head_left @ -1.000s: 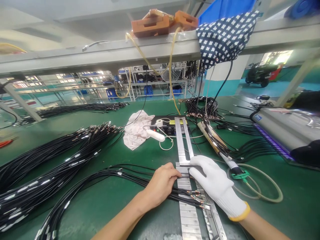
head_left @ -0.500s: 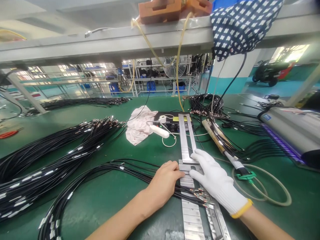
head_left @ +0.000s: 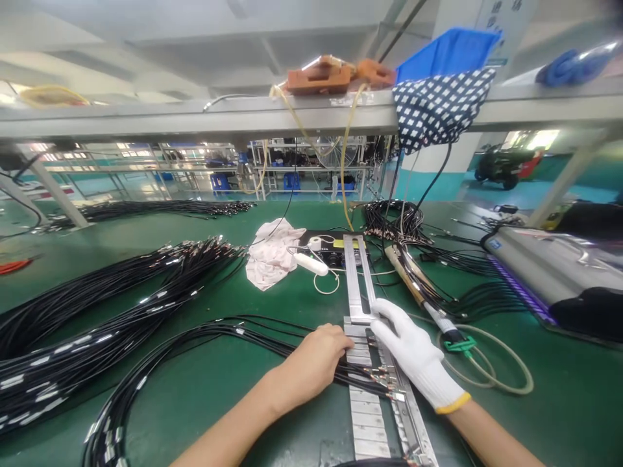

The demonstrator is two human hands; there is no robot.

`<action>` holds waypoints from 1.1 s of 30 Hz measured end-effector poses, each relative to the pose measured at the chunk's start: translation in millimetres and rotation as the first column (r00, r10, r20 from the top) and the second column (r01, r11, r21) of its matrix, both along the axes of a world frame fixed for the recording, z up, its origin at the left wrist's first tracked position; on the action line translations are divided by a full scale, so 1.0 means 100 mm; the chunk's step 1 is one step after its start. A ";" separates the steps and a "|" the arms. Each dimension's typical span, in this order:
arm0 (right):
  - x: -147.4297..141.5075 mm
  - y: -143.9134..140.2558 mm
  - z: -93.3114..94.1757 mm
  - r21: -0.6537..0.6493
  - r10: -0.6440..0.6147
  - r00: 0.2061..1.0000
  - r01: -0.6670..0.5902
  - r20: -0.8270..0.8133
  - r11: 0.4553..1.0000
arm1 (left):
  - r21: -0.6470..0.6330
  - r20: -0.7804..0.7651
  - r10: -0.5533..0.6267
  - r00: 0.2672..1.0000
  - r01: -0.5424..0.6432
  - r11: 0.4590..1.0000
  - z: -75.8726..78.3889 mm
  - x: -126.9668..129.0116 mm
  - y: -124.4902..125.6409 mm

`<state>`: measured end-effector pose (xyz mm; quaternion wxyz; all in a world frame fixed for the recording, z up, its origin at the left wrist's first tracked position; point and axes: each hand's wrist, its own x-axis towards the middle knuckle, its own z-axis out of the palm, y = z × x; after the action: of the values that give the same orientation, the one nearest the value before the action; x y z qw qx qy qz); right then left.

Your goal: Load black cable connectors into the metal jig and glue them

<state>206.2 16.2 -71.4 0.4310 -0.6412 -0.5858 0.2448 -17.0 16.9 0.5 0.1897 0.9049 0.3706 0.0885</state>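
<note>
My bare left hand (head_left: 314, 364) lies palm down on a bundle of black cables (head_left: 204, 337), pressing their metal-tipped ends against the left side of a long slotted metal fixture (head_left: 365, 415) that runs away from me across the green table (head_left: 204, 408). My right hand (head_left: 413, 353), in a white knit glove with a yellow cuff, rests flat on the fixture just right of the left hand, fingers pointing to the upper rail (head_left: 357, 279). The copper cable tips (head_left: 382, 383) sit across the fixture between both hands.
Large bundles of black cables (head_left: 97, 305) cover the left of the table. A pink cloth (head_left: 272, 253), a white handheld device (head_left: 307, 263) and a black box (head_left: 331, 243) lie ahead. A wooden-handled tool (head_left: 418, 288) and beige tubing (head_left: 491, 370) lie right, a grey machine (head_left: 549, 266) far right.
The view has tilted up and back a little. Both hands stay on the fixture and cables, with the right hand's fingers shifted slightly along the rail.
</note>
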 end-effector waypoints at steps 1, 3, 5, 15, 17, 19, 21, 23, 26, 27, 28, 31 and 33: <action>0.01 0.01 0.01 0.002 -0.020 0.999 0.020 -0.040 1.000 | -0.023 0.026 0.015 1.000 -0.015 1.000 0.02 -0.03 0.00; 0.03 0.01 0.02 0.012 -0.040 0.996 0.041 -0.077 0.999 | -0.077 0.066 0.044 0.997 -0.039 0.996 0.05 -0.06 0.01; 0.03 0.01 0.03 0.021 -0.050 0.993 0.053 -0.110 0.998 | -0.129 0.098 0.068 0.993 -0.055 0.990 0.04 -0.08 0.02; 0.00 0.04 0.07 0.037 -0.050 0.982 0.057 -0.185 0.998 | -0.172 0.244 0.215 0.945 -0.176 0.969 -0.09 -0.04 0.09; 0.00 0.03 0.07 0.040 -0.045 0.981 0.054 -0.189 0.998 | -0.156 0.258 0.223 0.940 -0.187 0.970 -0.09 -0.03 0.08; 0.01 0.03 0.08 0.042 -0.043 0.982 0.051 -0.183 0.998 | -0.148 0.266 0.226 0.937 -0.192 0.970 -0.10 -0.02 0.08; 0.02 0.02 0.07 0.045 -0.039 0.984 0.047 -0.172 0.998 | -0.141 0.270 0.227 0.936 -0.194 0.971 -0.13 -0.01 0.08; 0.02 0.02 0.06 0.050 -0.033 0.987 0.042 -0.160 0.998 | -0.133 0.271 0.226 0.936 -0.196 0.972 -0.15 -0.01 0.09; 0.02 0.01 0.04 0.060 -0.026 0.989 0.035 -0.145 0.998 | -0.120 0.268 0.225 0.937 -0.199 0.973 -0.19 0.00 0.09; 0.02 0.01 0.04 0.062 -0.025 0.990 0.034 -0.141 0.997 | -0.116 0.266 0.224 0.938 -0.200 0.973 -0.20 0.01 0.09; 0.02 0.01 0.04 0.064 -0.024 0.990 0.033 -0.137 0.997 | -0.112 0.264 0.223 0.938 -0.200 0.973 -0.21 0.01 0.09; 0.01 0.00 0.05 0.066 -0.023 0.992 0.032 -0.124 0.997 | -0.105 0.255 0.221 0.941 -0.200 0.974 -0.22 0.02 0.09; 0.01 0.00 0.06 0.067 -0.024 0.993 0.032 -0.114 0.997 | -0.100 0.251 0.223 0.942 -0.204 0.974 -0.23 0.03 0.09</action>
<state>207.0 16.1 -65.7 0.4889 -0.6192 -0.5594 0.2544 -14.1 25.5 -22.6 0.2586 0.8324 0.4414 0.2132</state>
